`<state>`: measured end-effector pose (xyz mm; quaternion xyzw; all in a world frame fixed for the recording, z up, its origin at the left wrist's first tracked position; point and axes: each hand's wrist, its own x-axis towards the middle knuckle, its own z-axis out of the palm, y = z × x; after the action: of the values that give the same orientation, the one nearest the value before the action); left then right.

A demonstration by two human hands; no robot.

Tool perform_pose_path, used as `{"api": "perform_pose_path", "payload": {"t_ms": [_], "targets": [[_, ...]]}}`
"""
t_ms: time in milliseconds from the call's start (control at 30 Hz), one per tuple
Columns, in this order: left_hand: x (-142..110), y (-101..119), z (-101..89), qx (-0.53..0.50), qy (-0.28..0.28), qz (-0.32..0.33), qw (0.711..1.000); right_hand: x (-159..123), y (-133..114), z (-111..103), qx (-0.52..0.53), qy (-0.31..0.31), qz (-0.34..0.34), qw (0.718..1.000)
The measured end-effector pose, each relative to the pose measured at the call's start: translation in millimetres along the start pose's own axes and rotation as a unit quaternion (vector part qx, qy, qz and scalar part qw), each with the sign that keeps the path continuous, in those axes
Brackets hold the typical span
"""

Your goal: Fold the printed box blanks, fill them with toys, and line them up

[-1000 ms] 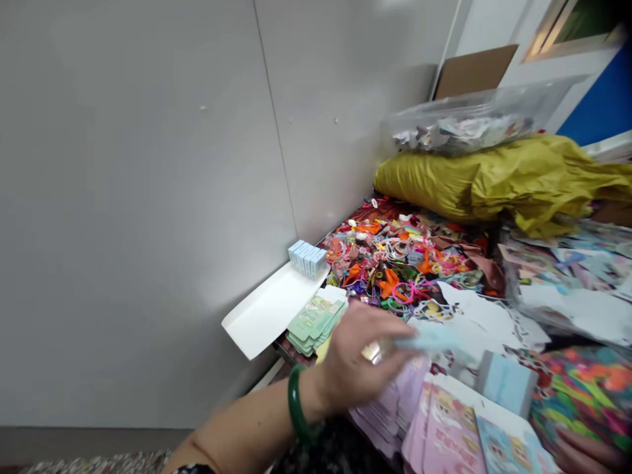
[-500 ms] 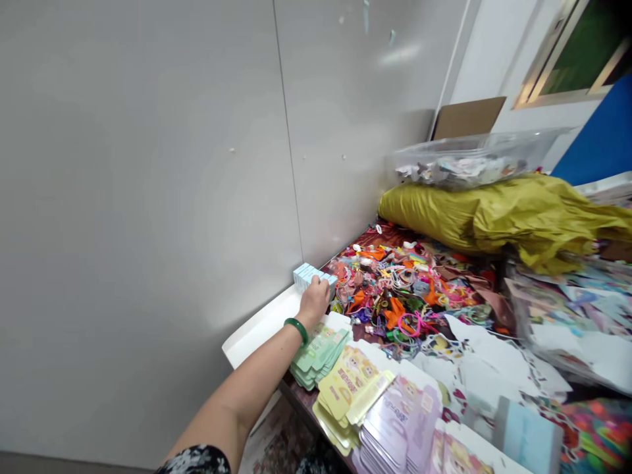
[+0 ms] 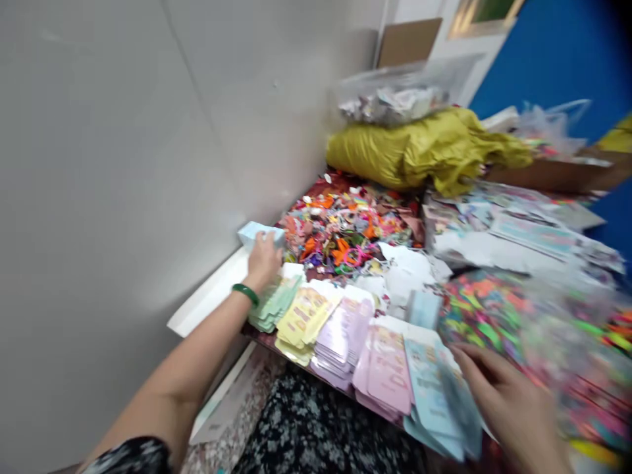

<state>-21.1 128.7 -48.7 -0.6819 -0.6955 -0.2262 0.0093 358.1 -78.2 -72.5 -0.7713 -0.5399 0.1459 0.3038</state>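
Note:
My left hand (image 3: 265, 260), with a green bangle on the wrist, is closed over a row of small light-blue boxes (image 3: 253, 230) against the wall. My right hand (image 3: 513, 401) is blurred at the lower right. Its thumb and finger pinch at the edge of a light-blue card (image 3: 451, 388) on the blue pile. Between the hands, printed card piles lie fanned along the table edge: green (image 3: 276, 303), yellow (image 3: 302, 319), purple (image 3: 340, 336) and pink (image 3: 384, 368). A white tray or board (image 3: 212, 293) lies under my left forearm.
Behind the cards spreads a heap of colourful hair ties and trinkets (image 3: 345, 227). A light-blue box (image 3: 424, 309) stands behind the blue pile. Clear bags of bright pieces (image 3: 498, 316) lie right. A yellow sack (image 3: 409, 151) and clear bin (image 3: 390, 99) sit at the back.
The view has swung right and down. My right hand has come into view at the blue cards. My left hand stays at the light-blue boxes.

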Motion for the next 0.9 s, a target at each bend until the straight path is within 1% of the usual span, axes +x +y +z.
{"api": "perform_pose_path", "payload": {"t_ms": [33,100,133,167,200,233,267,300,333,367,433,500,567,667,733,767,833,900], "targets": [[-1.1,3.9,-3.7,-0.013,0.000,0.014,1.000,-1.2,-4.0,-4.1,-0.024,-0.036,0.045,0.998],[-10.6,15.6,-10.6,-0.044,-0.014,0.058,0.997,-1.2,-13.5,-6.5,-0.072,-0.092,0.112,0.987],[-20.4,23.9,-14.0,-0.065,-0.028,0.094,0.993,-0.9,-18.0,-5.7,-0.098,-0.115,0.136,0.979],[-33.3,33.7,-17.2,-0.094,-0.047,0.146,0.984,-0.8,-22.0,-3.9,-0.123,-0.132,0.152,0.972],[-48.7,44.8,-19.9,-0.125,-0.072,0.195,0.970,-0.9,-25.2,-1.8,-0.146,-0.145,0.163,0.965],[-65.6,56.8,-21.8,-0.152,-0.112,0.245,0.951,-1.2,-27.6,0.6,-0.165,-0.152,0.168,0.960],[-82.9,69.3,-22.9,-0.176,-0.146,0.276,0.934,-1.5,-29.4,2.9,-0.178,-0.157,0.170,0.956],[-99.5,81.8,-23.0,-0.198,-0.199,0.303,0.911,-1.6,-30.6,5.0,-0.185,-0.159,0.170,0.955],[-114.5,93.8,-22.2,-0.216,-0.244,0.316,0.891,-1.6,-31.2,7.0,-0.187,-0.159,0.174,0.954],[-127.6,105.0,-20.7,-0.229,-0.281,0.317,0.876,-1.2,-31.5,8.9,-0.184,-0.158,0.180,0.953],[-147.3,123.8,-15.6,-0.240,-0.323,0.292,0.868,0.2,-30.7,12.7,-0.168,-0.150,0.198,0.954],[-159.8,137.2,-9.4,-0.230,-0.341,0.268,0.871,1.7,-27.8,17.1,-0.145,-0.140,0.203,0.958],[-167.5,145.5,-4.2,-0.208,-0.348,0.252,0.879,2.2,-22.6,21.0,-0.107,-0.128,0.196,0.966],[-174.0,150.8,-0.3,-0.184,-0.349,0.231,0.890,0.1,-10.6,21.0,-0.012,-0.097,0.188,0.977],[-176.1,151.5,0.7,-0.179,-0.343,0.222,0.895,-2.9,-1.1,14.4,0.040,-0.061,0.197,0.978],[-176.8,151.5,1.2,-0.179,-0.339,0.218,0.897,-4.6,3.4,9.3,0.043,-0.042,0.208,0.976],[-177.2,151.0,3.0,-0.181,-0.334,0.210,0.901,-8.1,10.8,-1.7,0.011,-0.017,0.224,0.974],[-176.7,150.4,6.4,-0.192,-0.333,0.203,0.901,-11.5,14.5,-9.7,-0.032,-0.012,0.219,0.975]]}}
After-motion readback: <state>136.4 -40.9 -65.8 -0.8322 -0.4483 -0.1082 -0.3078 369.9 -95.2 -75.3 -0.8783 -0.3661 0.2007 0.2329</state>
